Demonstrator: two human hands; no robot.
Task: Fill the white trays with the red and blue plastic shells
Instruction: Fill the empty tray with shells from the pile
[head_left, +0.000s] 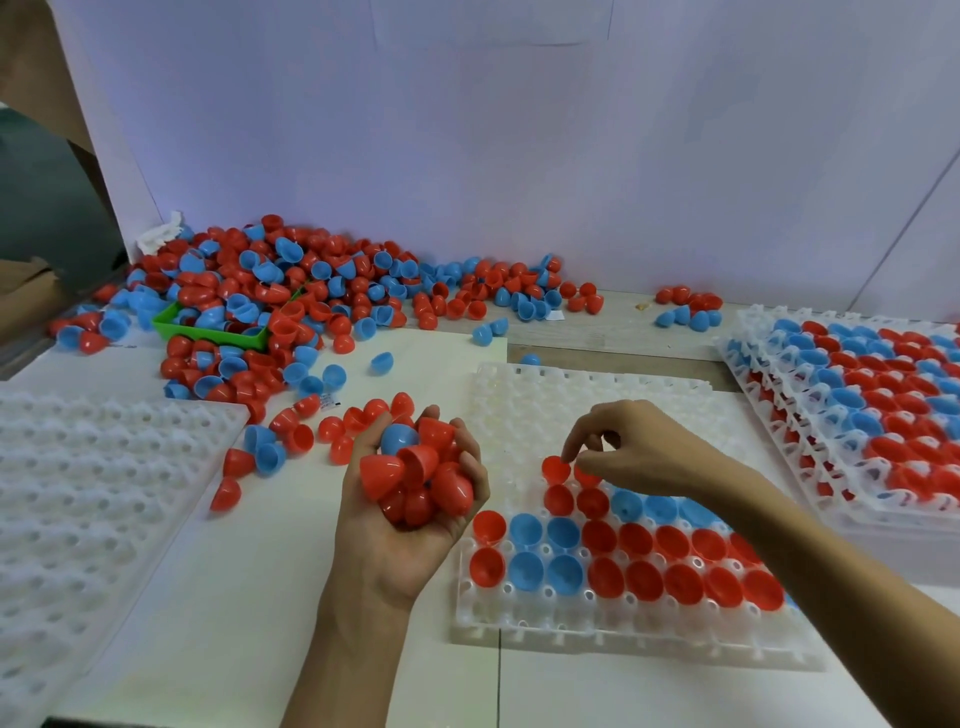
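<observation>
Left hand (415, 483) cupped around a heap of shells (415, 475); right hand (631, 449) pinching a red shell (555, 469) over the tray (561, 400).

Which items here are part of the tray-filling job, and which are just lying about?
In the job:
left hand gripping a handful of shells
right hand placing a red shell
centre tray
loose shell pile
filled trays
empty tray

Lying about:
green bin
crumpled white paper

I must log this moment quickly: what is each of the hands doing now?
Left hand: closed around a handful of shells, mostly red.
Right hand: fingertips pinch a red shell at the middle tray.
</observation>
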